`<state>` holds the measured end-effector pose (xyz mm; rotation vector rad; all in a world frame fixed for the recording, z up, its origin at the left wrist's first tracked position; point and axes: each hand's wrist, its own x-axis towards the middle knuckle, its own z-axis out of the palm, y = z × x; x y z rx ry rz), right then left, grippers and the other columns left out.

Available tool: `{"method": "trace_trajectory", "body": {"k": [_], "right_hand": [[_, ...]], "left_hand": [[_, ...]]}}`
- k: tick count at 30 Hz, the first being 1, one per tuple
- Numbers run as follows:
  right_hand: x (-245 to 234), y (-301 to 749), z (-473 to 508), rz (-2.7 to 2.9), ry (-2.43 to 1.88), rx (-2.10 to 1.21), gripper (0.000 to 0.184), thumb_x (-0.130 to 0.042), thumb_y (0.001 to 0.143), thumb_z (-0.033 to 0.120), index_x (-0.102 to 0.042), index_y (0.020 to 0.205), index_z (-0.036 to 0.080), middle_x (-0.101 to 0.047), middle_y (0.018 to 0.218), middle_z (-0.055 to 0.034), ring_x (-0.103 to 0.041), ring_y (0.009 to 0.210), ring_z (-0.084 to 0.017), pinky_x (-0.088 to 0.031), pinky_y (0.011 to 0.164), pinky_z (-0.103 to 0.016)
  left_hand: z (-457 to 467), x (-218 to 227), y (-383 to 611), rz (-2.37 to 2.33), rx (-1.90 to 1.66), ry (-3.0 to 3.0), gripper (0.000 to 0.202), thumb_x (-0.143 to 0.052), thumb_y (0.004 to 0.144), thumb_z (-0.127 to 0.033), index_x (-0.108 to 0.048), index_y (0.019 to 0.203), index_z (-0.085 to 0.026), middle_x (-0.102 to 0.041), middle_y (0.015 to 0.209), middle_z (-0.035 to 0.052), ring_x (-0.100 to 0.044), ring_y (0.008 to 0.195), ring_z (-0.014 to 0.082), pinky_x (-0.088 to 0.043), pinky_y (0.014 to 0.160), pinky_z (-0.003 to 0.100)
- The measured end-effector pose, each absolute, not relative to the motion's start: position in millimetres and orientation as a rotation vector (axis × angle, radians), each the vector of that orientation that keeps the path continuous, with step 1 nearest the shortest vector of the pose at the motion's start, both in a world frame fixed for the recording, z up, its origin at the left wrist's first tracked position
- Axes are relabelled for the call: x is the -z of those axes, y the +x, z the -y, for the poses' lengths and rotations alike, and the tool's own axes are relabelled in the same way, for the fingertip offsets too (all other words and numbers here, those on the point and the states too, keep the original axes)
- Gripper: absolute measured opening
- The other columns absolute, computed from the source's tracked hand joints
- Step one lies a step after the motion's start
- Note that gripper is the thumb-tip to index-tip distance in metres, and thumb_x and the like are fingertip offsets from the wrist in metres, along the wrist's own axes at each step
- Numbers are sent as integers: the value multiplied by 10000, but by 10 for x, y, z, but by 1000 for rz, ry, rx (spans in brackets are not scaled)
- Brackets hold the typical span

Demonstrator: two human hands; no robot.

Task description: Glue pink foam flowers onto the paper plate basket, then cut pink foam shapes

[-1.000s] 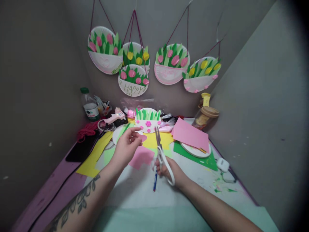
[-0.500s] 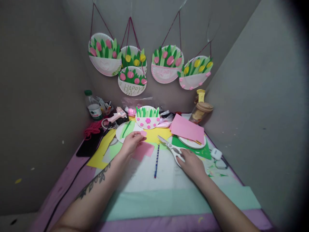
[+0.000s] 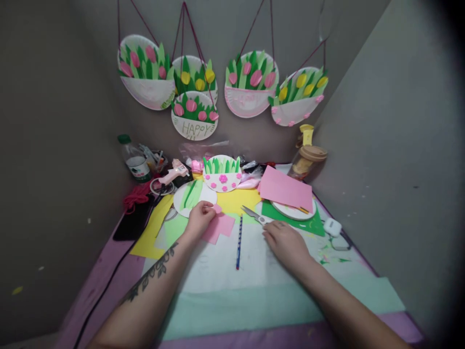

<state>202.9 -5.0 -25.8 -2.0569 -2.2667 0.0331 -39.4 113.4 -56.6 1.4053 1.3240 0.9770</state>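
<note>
My left hand [image 3: 200,216] pinches a small pink paper cutout [image 3: 217,208] between thumb and fingers. Just below it lie pink paper pieces [image 3: 222,229]. At the right, my right hand [image 3: 286,242] is closed over the handles of the scissors [image 3: 254,214]; the handles are mostly hidden under the fingers, and the blades point up and left, low over the tabletop. Between my hands a blue patterned pencil [image 3: 239,245] lies on the white sheet. Beyond them stands a half-plate basket [image 3: 222,180] with green paper leaves and pink flowers.
A paper plate [image 3: 178,201] with green strips lies at left, near a pink glue gun [image 3: 175,172] and a bottle [image 3: 135,160]. Pink sheets [image 3: 286,188] rest on plates at right, near a lidded cup [image 3: 307,162]. Decorated plates [image 3: 250,102] hang on the wall.
The scissors have been lowered toward the table, and my right hand now covers their handles. My left hand has shifted slightly right with the pink cutout. The view has tilted a little.
</note>
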Motion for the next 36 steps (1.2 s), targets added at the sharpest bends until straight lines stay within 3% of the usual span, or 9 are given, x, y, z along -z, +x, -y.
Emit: {"method": "trace_trajectory", "body": {"k": [5,12,14,18,21,25,29,33,36], "right_hand": [[283,1746,-239,2749,-1383,-165,161,-499,912,180,-627,1004,218,-581,1072,-75,-500,998,-215,-382,811,-319],[271,1700,-482,2955,-915,-236,143,-476,932,208,-618,920,202,-594,987,-76,-484,965,-213,-354,833,-353],[247,1729,-533,2877,-1006,-292,165,-448,936,177,-611,939,196,-613,958,-74,-505,934,-200,-358,834,-335],[233,1890,-754,2404,-1730,-283,171,-444,917,174,-612,944,172,-635,890,-81,-547,824,-203,-368,735,-302],[263,1996,-921,2172,-1978,-234,175,-436,911,181,-606,941,151,-633,891,-100,-552,846,-223,-372,732,-306],[308,1863,-936,2066,-1725,-306,149,-485,876,163,-605,964,146,-612,1004,-106,-517,998,-226,-380,859,-323],[314,1540,-857,1897,-1531,-682,126,-575,818,219,-609,927,166,-605,913,-44,-551,825,-158,-423,736,-266],[313,1399,-832,1810,-1494,-745,83,-574,789,213,-595,720,174,-572,740,5,-522,719,-132,-388,660,-247],[325,1456,-777,1627,-1491,-827,125,-585,778,262,-604,691,174,-570,684,14,-519,677,-128,-385,623,-241]], "left_hand": [[-1154,658,-401,-1325,-952,1445,209,-582,677,-246,-581,868,-160,-526,593,-42,-489,552,114,-373,537,222],[-1124,572,-382,-1352,-904,1412,195,-577,686,-251,-586,861,-166,-560,609,-35,-512,557,120,-380,540,228],[-1118,545,-374,-1343,-906,1381,189,-576,684,-244,-582,855,-167,-565,611,-35,-524,561,122,-383,543,230],[-1118,523,-364,-1299,-943,1325,189,-594,687,-259,-566,850,-168,-566,614,-35,-544,582,128,-394,560,234],[-1110,525,-355,-1288,-955,1295,197,-596,693,-262,-555,860,-168,-558,608,-40,-544,585,129,-397,571,236],[-1062,524,-331,-1211,-931,1346,220,-571,721,-246,-546,929,-180,-563,628,-50,-513,555,109,-372,545,224],[-985,507,-285,-1144,-881,1466,231,-557,740,-246,-548,965,-191,-608,685,-31,-569,615,127,-427,605,241],[-948,452,-249,-1125,-836,1576,241,-542,755,-257,-549,985,-187,-667,764,10,-617,686,158,-463,653,266],[-1003,304,-331,-1154,-842,1731,240,-521,779,-267,-562,1003,-190,-664,781,19,-619,715,164,-459,663,261]]}}
